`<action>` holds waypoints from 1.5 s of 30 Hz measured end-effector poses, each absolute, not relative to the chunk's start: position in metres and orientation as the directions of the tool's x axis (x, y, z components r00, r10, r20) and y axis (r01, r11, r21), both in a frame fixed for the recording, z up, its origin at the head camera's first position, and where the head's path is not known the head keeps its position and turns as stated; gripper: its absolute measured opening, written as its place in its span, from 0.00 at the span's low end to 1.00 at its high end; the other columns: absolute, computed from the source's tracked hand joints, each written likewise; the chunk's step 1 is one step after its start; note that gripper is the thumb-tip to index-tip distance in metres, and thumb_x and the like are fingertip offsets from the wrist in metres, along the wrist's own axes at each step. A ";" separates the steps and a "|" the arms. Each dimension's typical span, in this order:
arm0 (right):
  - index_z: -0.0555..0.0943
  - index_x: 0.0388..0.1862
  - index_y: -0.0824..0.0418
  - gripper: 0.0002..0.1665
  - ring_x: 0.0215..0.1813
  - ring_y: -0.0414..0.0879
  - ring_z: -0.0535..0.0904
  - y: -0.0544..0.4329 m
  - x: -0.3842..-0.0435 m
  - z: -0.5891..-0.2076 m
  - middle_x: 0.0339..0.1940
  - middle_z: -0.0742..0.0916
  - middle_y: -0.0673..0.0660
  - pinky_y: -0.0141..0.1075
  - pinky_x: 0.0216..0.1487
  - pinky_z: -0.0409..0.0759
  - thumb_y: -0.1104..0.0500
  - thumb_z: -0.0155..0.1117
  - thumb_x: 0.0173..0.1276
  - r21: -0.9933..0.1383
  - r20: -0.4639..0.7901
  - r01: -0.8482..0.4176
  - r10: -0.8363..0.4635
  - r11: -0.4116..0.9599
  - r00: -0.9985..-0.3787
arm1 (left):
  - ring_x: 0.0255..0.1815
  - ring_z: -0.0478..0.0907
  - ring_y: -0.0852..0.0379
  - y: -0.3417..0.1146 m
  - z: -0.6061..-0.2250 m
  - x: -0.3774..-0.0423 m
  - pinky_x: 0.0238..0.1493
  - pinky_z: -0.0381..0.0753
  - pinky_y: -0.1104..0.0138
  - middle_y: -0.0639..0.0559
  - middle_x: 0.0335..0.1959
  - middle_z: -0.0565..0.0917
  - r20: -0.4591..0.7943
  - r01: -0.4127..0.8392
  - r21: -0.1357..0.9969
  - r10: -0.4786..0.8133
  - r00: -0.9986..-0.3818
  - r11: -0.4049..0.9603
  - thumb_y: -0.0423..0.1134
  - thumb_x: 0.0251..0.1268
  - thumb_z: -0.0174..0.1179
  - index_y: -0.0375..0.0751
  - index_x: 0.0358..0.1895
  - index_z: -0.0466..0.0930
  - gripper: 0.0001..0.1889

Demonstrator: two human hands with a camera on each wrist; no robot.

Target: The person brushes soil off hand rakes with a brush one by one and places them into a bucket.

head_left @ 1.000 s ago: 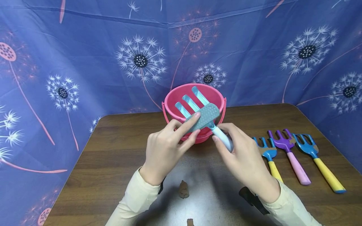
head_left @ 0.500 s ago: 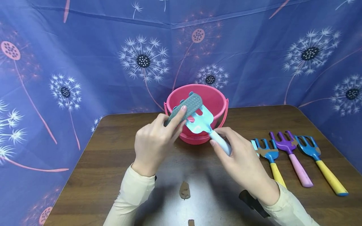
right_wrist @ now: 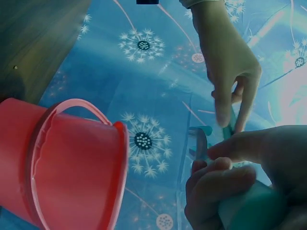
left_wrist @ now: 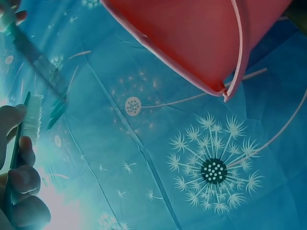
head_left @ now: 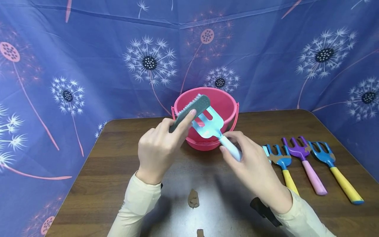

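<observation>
My left hand (head_left: 160,148) pinches a grey-green scrubbing brush (head_left: 195,109), its back towards me and its pale bristles (left_wrist: 32,120) turned up and away. My right hand (head_left: 254,164) grips the white handle of a light blue toy garden fork (head_left: 211,126), its tines pointing up and left. The brush overlaps the tine ends in the head view, hiding their tips. Both things are held up in front of a pink bucket (head_left: 225,96). In the right wrist view, the fingers of my right hand (right_wrist: 230,177) wrap the fork's handle.
On the table's right lie a blue fork with a yellow handle (head_left: 281,160), a purple fork (head_left: 298,151) and another blue fork (head_left: 327,158). Brown patches mark them. A brown lump (head_left: 193,198) and a smaller brown piece (head_left: 200,233) lie on the wooden table (head_left: 118,158).
My left hand has moved left, sliding the brush from the fork's base out to its tine ends. The brush has since turned, bringing its bristles into sight. The fork has tilted, its face showing more.
</observation>
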State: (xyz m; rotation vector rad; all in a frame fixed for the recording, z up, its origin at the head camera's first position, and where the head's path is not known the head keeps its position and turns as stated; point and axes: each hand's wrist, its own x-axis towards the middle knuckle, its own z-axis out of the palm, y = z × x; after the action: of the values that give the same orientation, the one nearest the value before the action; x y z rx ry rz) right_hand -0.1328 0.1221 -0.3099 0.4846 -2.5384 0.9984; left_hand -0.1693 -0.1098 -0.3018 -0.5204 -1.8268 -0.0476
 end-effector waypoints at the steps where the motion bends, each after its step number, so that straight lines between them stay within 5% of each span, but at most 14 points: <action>1: 0.76 0.58 0.57 0.21 0.35 0.41 0.78 0.122 -0.133 -0.309 0.42 0.87 0.51 0.34 0.34 0.76 0.59 0.69 0.68 -0.582 0.443 -0.431 -0.175 0.690 -0.879 | 0.11 0.65 0.56 -0.109 -0.301 -0.169 0.14 0.64 0.66 0.47 0.26 0.81 0.920 0.381 -0.211 0.315 -0.235 0.900 0.42 0.71 0.64 0.59 0.65 0.81 0.20; 7: 0.71 0.56 0.61 0.25 0.33 0.45 0.78 0.125 -0.142 -0.307 0.41 0.88 0.57 0.35 0.32 0.74 0.65 0.69 0.62 -0.577 0.409 -0.375 -0.141 0.726 -0.902 | 0.11 0.66 0.57 -0.107 -0.297 -0.169 0.13 0.63 0.67 0.47 0.26 0.80 0.918 0.408 -0.100 0.242 -0.315 0.908 0.47 0.71 0.63 0.57 0.68 0.78 0.23; 14: 0.82 0.50 0.63 0.17 0.34 0.49 0.78 0.127 -0.177 -0.285 0.43 0.84 0.58 0.43 0.35 0.76 0.62 0.69 0.62 -0.392 0.463 -0.419 -0.218 0.819 -0.859 | 0.10 0.67 0.57 -0.111 -0.294 -0.169 0.12 0.59 0.66 0.48 0.26 0.80 0.931 0.412 -0.016 0.164 -0.326 0.911 0.48 0.73 0.61 0.56 0.66 0.80 0.20; 22: 0.81 0.44 0.64 0.13 0.34 0.50 0.81 0.110 -0.229 -0.243 0.38 0.86 0.58 0.44 0.36 0.81 0.61 0.70 0.61 -0.206 0.131 -0.429 -0.409 0.880 -0.903 | 0.10 0.66 0.57 -0.114 -0.292 -0.168 0.11 0.59 0.65 0.48 0.25 0.80 0.935 0.423 0.036 0.119 -0.333 0.906 0.48 0.71 0.63 0.58 0.65 0.81 0.20; 30: 0.83 0.28 0.62 0.01 0.28 0.46 0.78 0.084 -0.265 -0.241 0.25 0.85 0.55 0.38 0.34 0.78 0.66 0.67 0.57 -0.118 -0.086 -0.497 -0.507 0.860 -0.858 | 0.11 0.69 0.57 -0.113 -0.295 -0.168 0.12 0.61 0.66 0.48 0.26 0.80 0.930 0.433 0.027 0.136 -0.341 0.901 0.48 0.71 0.63 0.57 0.66 0.80 0.21; 40: 0.86 0.32 0.57 0.13 0.28 0.42 0.74 0.072 -0.284 -0.250 0.22 0.79 0.48 0.37 0.38 0.74 0.53 0.59 0.72 -0.102 -0.296 -0.517 -0.522 0.850 -0.800 | 0.12 0.68 0.58 -0.109 -0.296 -0.167 0.12 0.61 0.67 0.48 0.27 0.80 0.918 0.460 0.034 0.154 -0.364 0.887 0.48 0.72 0.62 0.56 0.68 0.79 0.22; 45: 0.76 0.23 0.54 0.21 0.25 0.42 0.69 0.071 -0.282 -0.255 0.18 0.71 0.48 0.37 0.37 0.71 0.48 0.54 0.77 -0.104 -0.291 -0.478 -0.486 0.872 -0.824 | 0.11 0.64 0.57 -0.108 -0.296 -0.166 0.12 0.59 0.66 0.48 0.25 0.78 0.913 0.453 0.052 0.141 -0.383 0.890 0.48 0.72 0.61 0.55 0.69 0.77 0.23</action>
State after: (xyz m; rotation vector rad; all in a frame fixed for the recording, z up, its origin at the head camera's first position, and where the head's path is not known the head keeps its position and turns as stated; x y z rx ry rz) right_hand -0.2823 0.0713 -0.2547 0.8833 -3.3394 0.0461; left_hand -0.1661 -0.1081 -0.2959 -0.4344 -1.9576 -0.3549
